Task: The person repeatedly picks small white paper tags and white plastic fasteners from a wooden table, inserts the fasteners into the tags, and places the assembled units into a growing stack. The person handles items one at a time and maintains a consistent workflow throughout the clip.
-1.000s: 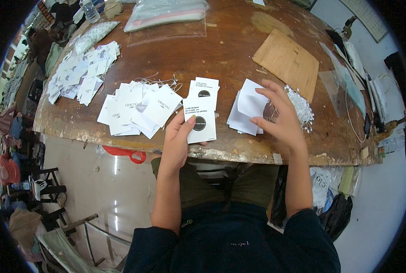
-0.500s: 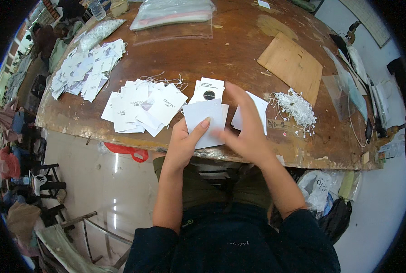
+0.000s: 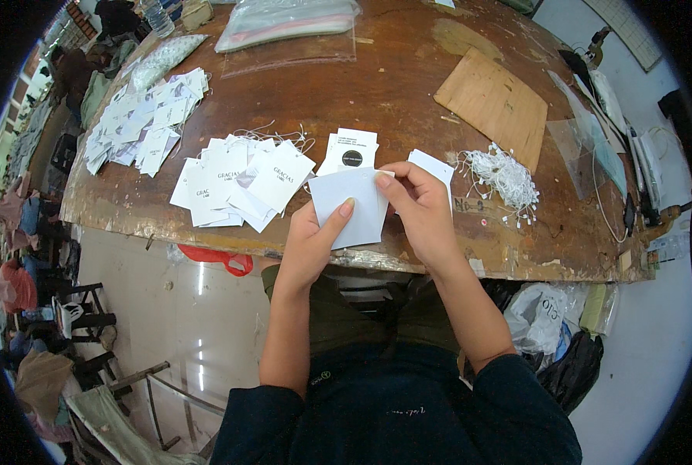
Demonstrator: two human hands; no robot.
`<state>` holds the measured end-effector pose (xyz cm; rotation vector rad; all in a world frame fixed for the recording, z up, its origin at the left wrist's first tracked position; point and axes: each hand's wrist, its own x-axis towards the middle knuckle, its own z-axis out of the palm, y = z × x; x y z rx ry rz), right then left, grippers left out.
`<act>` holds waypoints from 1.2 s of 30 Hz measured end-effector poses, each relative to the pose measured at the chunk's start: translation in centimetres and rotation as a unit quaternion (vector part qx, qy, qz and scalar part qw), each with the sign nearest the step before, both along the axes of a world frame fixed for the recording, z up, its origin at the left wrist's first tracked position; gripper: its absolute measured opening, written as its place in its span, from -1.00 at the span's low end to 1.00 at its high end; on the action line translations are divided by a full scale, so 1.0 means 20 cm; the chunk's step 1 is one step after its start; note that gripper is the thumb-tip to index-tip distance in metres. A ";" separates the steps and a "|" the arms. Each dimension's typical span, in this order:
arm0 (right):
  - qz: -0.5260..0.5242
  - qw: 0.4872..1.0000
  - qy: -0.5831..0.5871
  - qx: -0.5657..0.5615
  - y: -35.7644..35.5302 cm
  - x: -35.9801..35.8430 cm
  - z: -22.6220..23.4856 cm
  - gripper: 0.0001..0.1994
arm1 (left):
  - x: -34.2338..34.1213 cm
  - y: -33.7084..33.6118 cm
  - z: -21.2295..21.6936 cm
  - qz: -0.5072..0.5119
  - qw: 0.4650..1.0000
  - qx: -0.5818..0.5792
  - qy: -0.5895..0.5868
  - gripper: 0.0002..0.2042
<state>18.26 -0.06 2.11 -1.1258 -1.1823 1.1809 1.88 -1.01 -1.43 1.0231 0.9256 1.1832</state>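
Here, left grip (image 3: 304,242) and right grip (image 3: 422,213) on white cards (image 3: 367,221); scuffed table (image 3: 385,97), glossy floor (image 3: 156,318).

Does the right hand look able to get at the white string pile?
Likely yes: the white string pile lies uncovered to the right of the right hand, with nothing seen blocking the way. That hand pinches a white card, so it would probably need to release first.
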 end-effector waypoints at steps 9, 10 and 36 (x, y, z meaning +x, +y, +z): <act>0.001 1.000 0.022 -0.017 0.01 0.00 -0.04 -0.86 | 0.00 -0.01 0.01 -0.006 0.999 -0.010 0.033 -0.65; -0.005 1.000 0.016 -0.018 0.01 0.00 -0.05 -0.86 | 0.01 -0.01 0.02 -0.004 0.999 -0.010 0.034 -0.65; -0.320 0.807 -0.492 0.064 0.00 0.92 -0.04 -0.81 | 0.16 -0.02 0.02 0.040 0.999 -0.012 0.028 -0.68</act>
